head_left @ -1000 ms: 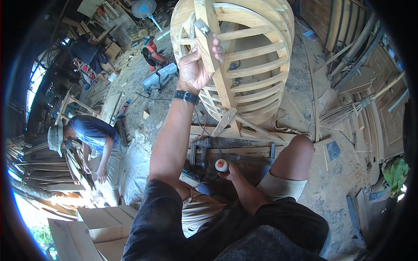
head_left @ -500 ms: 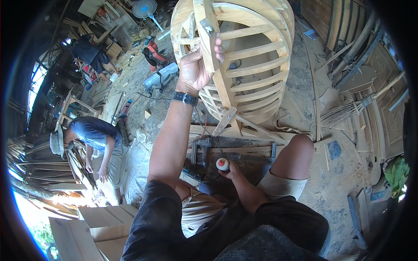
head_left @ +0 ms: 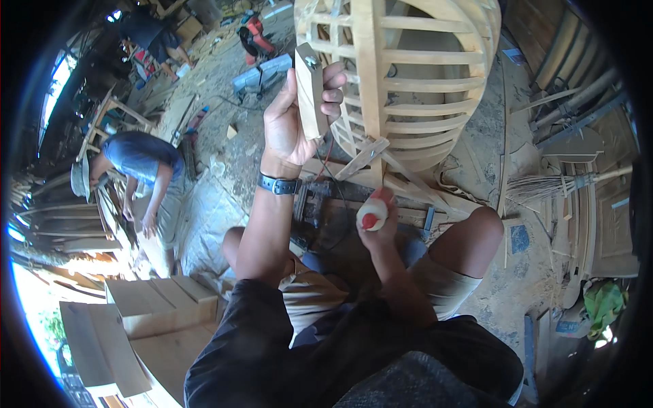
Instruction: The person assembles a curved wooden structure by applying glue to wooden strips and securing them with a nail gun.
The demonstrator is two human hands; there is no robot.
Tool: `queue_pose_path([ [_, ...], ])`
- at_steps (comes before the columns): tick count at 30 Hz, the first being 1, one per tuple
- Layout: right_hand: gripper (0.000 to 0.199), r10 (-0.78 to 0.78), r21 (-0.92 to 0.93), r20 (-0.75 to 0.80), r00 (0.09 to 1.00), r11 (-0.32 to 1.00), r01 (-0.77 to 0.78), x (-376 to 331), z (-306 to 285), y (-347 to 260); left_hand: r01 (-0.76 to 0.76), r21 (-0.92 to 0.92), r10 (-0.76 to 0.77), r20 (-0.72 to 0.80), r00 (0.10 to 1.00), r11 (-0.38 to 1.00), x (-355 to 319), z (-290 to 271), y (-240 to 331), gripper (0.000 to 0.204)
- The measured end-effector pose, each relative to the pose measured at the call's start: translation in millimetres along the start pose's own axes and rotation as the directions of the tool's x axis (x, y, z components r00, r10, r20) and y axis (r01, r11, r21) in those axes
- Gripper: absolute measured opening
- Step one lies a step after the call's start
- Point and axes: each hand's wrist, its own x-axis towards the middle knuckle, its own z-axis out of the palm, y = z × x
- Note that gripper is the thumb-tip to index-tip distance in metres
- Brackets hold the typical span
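Note:
My left hand [head_left: 281, 132], with a watch on its wrist, is raised and wrapped round a short wooden block [head_left: 309, 102]. A whitish wet-looking dab shows on the block's upper end. Lower and to the right, my right hand [head_left: 382, 236] grips a pale squeeze bottle [head_left: 375, 212] with a red cap toward me. The bottle is apart from the block. Behind both hands stands a curved wooden frame [head_left: 373, 88] with several slats, and a short crosspiece [head_left: 362, 160] lies across its lower end. Neither hand visibly touches the frame.
A person in a blue shirt [head_left: 139, 155] bends over at the left; another person [head_left: 151, 37] works farther back. Wooden boards [head_left: 163, 306] are stacked at the lower left. A red power tool [head_left: 255, 37] stands behind, and a twig broom [head_left: 544, 185] lies at the right.
My left hand has brought the block down and away from the frame's upright. My right hand has come up with the bottle, now tilted. The view has shifted, so the frame sits higher.

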Motion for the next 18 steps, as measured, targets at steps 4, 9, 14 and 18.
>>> queue_pose_path([
  [4, 0.046, -0.164, -0.181, 0.108, 0.980, 0.966, 0.182, -32, 165, -44, -0.086, 0.029, 0.090, -0.217, 0.972, 0.996, -53, -6, -3, 0.058],
  [9, 0.050, -0.296, -0.430, 0.622, 0.725, 0.645, 0.632, -20, 302, -81, -0.104, 0.105, 0.140, -0.426, 0.894, 0.989, -85, -2, -34, 0.054],
  [14, 0.046, -0.367, -0.438, 0.788, 0.494, 0.230, 0.869, -17, 387, -49, -0.099, 0.096, 0.133, -0.463, 0.876, 0.990, -95, 8, -47, 0.053],
  [18, 0.033, -0.107, -0.324, 0.931, 0.348, 0.193, 0.926, -22, 421, -15, -0.116, 0.018, 0.112, -0.443, 0.889, 0.993, -97, 9, -51, 0.054],
])
